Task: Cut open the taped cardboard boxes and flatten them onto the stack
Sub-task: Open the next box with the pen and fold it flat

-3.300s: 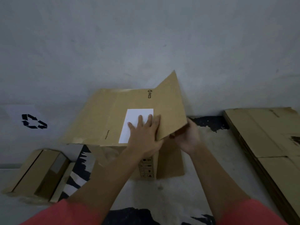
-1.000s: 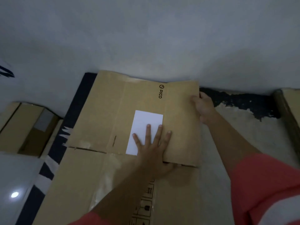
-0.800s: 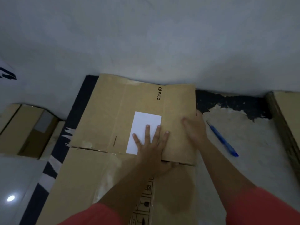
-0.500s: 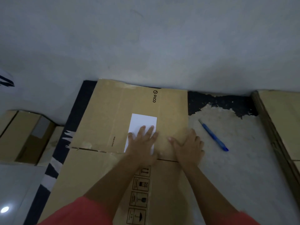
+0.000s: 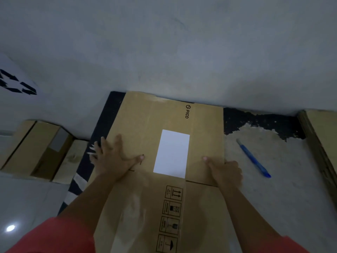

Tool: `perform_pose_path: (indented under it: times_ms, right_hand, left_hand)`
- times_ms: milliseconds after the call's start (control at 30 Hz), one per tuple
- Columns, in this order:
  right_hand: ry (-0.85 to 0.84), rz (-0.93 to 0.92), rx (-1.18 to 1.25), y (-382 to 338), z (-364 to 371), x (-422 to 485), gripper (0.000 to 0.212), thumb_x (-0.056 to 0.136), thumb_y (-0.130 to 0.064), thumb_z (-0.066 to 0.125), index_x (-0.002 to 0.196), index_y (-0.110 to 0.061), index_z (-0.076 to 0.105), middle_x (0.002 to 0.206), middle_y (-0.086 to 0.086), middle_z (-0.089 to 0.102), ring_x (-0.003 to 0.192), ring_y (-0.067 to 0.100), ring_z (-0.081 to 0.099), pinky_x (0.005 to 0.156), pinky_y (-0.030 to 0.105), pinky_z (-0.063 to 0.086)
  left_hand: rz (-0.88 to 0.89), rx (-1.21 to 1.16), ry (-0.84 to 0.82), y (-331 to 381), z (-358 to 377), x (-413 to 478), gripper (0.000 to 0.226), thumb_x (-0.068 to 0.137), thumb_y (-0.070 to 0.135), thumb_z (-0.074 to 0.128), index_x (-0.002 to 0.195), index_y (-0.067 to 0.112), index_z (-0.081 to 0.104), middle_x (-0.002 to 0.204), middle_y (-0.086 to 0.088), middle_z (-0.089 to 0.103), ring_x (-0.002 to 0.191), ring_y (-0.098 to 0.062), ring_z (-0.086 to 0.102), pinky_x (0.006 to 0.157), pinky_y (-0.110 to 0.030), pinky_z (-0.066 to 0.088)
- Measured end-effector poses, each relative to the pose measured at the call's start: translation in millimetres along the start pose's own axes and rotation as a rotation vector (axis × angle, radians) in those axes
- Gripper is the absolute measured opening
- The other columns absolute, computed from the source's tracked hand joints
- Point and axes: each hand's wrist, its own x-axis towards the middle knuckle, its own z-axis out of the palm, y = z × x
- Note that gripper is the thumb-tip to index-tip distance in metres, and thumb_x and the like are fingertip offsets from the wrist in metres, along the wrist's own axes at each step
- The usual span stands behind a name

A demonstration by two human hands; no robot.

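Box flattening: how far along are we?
Done: this box is cut open and lies flat. In hand: left hand presses its left side, right hand grips its right edge. Left: moving it onto the stack at right; the boxes at left are not flattened.

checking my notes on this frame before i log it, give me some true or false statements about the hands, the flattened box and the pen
1. Both the left hand and the right hand touch the flattened box. True.
2. The right hand holds the blue pen. False: the pen lies on the floor to the right of the box, apart from that hand.
3. The white label lies between the two thumbs. True.
4. The box stands upright with its flaps open. False: it lies flat on the floor.
5. The left hand covers the label. False: it rests left of the label, clear of it.
6. A recycling symbol shows at far left. True.
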Motion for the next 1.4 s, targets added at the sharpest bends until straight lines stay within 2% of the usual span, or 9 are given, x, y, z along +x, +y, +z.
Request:
perform_pose_path:
  times_ms: [133,267,333,433,633,867,1167,1267,1400]
  right_hand:
    - [-0.024,0.014,0.023,0,-2,-1,0.106,0.057,-0.075,0.070,0.131,-0.004,0.043,0.130,0.018,0.048,0.117,0.036,0.049,0.099,0.046,0.042]
    - [-0.032,-0.084,0.119,4,-4,-8,0.085,0.072,-0.059,0.071,0.128,-0.007,0.035,0.127,0.017,0.048,0.113,0.034,0.051,0.090,0.042,0.041]
    - [-0.078,-0.141,0.174,7,-4,-6,0.080,0.075,-0.058,0.069,0.129,-0.009,0.036,0.122,0.014,0.054,0.107,0.033,0.056,0.086,0.041,0.043]
    - [-0.095,-0.201,0.170,8,-6,-1,0.068,0.084,-0.057,0.059,0.128,-0.008,0.042,0.119,0.012,0.057,0.102,0.029,0.056,0.086,0.041,0.045]
    - [-0.110,-0.263,0.281,15,-26,-10,0.056,0.092,-0.051,0.051,0.127,-0.008,0.041,0.115,0.011,0.054,0.097,0.024,0.052,0.085,0.039,0.043]
    - [-0.075,-0.439,0.463,22,-92,-2,0.049,0.091,-0.046,0.056,0.119,-0.008,0.044,0.101,0.002,0.055,0.090,0.020,0.056,0.075,0.031,0.041]
    - [0.025,-0.576,0.472,101,-237,51,0.053,0.090,-0.047,0.058,0.119,-0.005,0.046,0.110,0.008,0.056,0.094,0.023,0.054,0.074,0.030,0.038]
    - [0.070,-0.560,0.464,141,-283,74,0.054,0.090,-0.045,0.058,0.125,-0.005,0.046,0.119,0.011,0.058,0.109,0.029,0.055,0.082,0.030,0.038]
    - [0.128,-0.559,0.400,189,-347,109,0.050,0.091,-0.045,0.057,0.119,-0.006,0.044,0.103,0.004,0.053,0.102,0.028,0.055,0.074,0.029,0.033]
  left_hand:
    - [-0.075,-0.060,0.092,12,-10,-2,0.127,0.045,0.084,0.069,0.142,0.025,0.012,0.146,-0.021,0.028,0.136,-0.044,0.026,0.104,-0.062,0.028]
    - [-0.291,-0.293,0.048,7,-16,13,0.146,0.044,0.074,0.080,0.152,0.023,-0.003,0.154,-0.023,0.018,0.142,-0.041,0.018,0.112,-0.058,0.022]
    - [-0.312,-0.297,0.008,4,-17,20,0.141,0.044,0.077,0.078,0.152,0.021,0.006,0.154,-0.023,0.020,0.142,-0.040,0.020,0.112,-0.056,0.022]
    - [-0.273,-0.228,0.009,5,-22,21,0.135,0.042,0.080,0.076,0.147,0.013,0.022,0.149,-0.021,0.029,0.137,-0.038,0.030,0.110,-0.054,0.028]
    - [-0.156,-0.297,0.120,11,-37,-4,0.121,0.051,0.074,0.077,0.139,0.008,0.025,0.138,-0.018,0.034,0.120,-0.039,0.047,0.090,-0.050,0.046]
    - [-0.075,-0.493,0.204,50,-73,-50,0.110,0.057,0.064,0.081,0.135,0.007,0.028,0.133,-0.017,0.046,0.121,-0.038,0.048,0.091,-0.050,0.043]
    - [0.044,-0.590,0.294,164,-69,-153,0.102,0.056,0.067,0.080,0.125,0.008,0.034,0.122,-0.014,0.050,0.109,-0.038,0.055,0.085,-0.051,0.050]
    - [0.088,-0.625,0.282,210,-54,-180,0.106,0.049,0.077,0.076,0.122,0.008,0.042,0.116,-0.011,0.055,0.102,-0.036,0.059,0.080,-0.051,0.053]
    - [0.182,-0.645,0.257,279,-31,-206,0.114,0.037,0.090,0.064,0.120,0.013,0.050,0.113,-0.008,0.059,0.096,-0.033,0.062,0.074,-0.051,0.056]
